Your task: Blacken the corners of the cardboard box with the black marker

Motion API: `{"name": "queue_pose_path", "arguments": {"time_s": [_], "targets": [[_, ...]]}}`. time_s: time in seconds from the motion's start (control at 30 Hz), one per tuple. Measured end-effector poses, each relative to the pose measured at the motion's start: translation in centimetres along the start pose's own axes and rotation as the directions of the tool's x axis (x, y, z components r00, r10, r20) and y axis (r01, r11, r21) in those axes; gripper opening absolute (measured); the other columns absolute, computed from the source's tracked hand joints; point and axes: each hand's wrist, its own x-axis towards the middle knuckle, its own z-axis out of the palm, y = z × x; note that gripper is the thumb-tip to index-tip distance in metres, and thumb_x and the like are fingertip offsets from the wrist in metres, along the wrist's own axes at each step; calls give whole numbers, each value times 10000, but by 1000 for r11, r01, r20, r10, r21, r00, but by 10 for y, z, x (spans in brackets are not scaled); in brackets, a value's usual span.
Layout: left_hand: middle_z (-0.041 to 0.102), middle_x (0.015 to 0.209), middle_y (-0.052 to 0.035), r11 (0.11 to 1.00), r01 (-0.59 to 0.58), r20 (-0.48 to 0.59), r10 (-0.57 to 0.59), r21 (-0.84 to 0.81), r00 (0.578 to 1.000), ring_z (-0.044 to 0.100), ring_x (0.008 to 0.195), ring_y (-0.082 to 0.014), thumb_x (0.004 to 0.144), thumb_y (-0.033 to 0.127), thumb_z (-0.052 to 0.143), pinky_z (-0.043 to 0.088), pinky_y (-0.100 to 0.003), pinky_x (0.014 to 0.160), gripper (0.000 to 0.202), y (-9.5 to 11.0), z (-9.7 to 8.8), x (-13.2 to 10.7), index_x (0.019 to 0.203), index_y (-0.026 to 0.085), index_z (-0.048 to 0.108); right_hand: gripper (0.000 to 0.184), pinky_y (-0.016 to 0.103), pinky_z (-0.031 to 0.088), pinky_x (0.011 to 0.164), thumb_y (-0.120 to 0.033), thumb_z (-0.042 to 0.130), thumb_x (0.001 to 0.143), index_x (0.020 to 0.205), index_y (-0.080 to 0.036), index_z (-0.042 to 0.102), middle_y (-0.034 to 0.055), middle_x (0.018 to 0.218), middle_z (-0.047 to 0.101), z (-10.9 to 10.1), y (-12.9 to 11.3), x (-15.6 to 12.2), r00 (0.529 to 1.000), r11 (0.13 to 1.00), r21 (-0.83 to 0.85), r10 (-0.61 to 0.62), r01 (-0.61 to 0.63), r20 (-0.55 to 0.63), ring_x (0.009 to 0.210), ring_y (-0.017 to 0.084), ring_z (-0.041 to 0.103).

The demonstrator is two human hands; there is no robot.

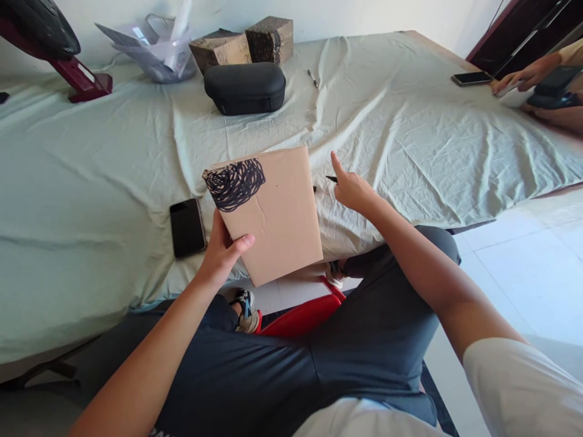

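Observation:
My left hand [225, 249] grips a brown cardboard box [285, 218] by its left side, thumb on the upper face and the other fingers hidden underneath. Black scribble [237, 182] covers the far left corner of that face. To the right of the box and apart from it, my right hand [353, 189] has its index finger stretched out and the other fingers curled. The dark tip of a black pen [332, 179] pokes out of those curled fingers; the rest of it is hidden. Left of the box, a black phone [187, 228] lies on the cloth.
A pale green cloth [91, 182] covers the table. Towards the wall are a black case [245, 88], two scribbled boxes [271, 39], a clear plastic basket [166, 60], a pen [313, 78] and a dark red stand [86, 85]. At right, another person's hands [532, 73] hold something near a phone [472, 78].

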Motion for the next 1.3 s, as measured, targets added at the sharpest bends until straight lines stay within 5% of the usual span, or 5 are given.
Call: {"name": "queue_pose_path", "arguments": {"time_s": [0.2,0.53,0.83,1.1,1.3], "targets": [[651,1572,-135,999,50,-16,-50,-2,999,650,1436,-357,838,646,827,537,-526,1237,868,8,2,-2,1555,281,499,518,409,543,866,-193,471,943,1305,-157,840,141,1031,767,-1,16,4,918,892,347,-156,290,-366,812,227,669],[612,1609,-142,992,125,-38,-124,15,992,633,1437,-342,815,646,824,584,-471,1159,975,20,8,-2,1632,284,433,445,272,522,529,-376,819,757,1134,-274,606,-9,885,756,-7,-13,-9,981,125,973,-20,196,-195,676,172,733],[646,1562,-148,984,170,-62,-173,-60,983,646,1418,-373,806,595,850,613,-479,1110,927,20,12,-1,1597,266,496,456,282,101,461,-715,709,971,1008,-267,635,-145,522,247,-65,-78,-24,800,4,808,-146,589,-582,448,80,103],[680,1484,-136,979,194,-41,-197,-62,980,677,1345,-363,795,608,859,612,-497,1093,912,15,19,-2,1553,268,482,62,339,297,561,-223,627,925,877,-257,608,-72,625,442,-72,-136,-32,524,149,502,-220,852,-823,523,132,294],[551,1637,-161,977,213,11,-213,-17,977,636,1407,-349,805,588,868,589,-470,1115,1030,24,22,-7,1652,299,359,103,456,539,842,-335,629,857,818,-280,550,-37,653,457,-45,-134,-27,501,441,344,-314,829,-807,605,187,429]]}}
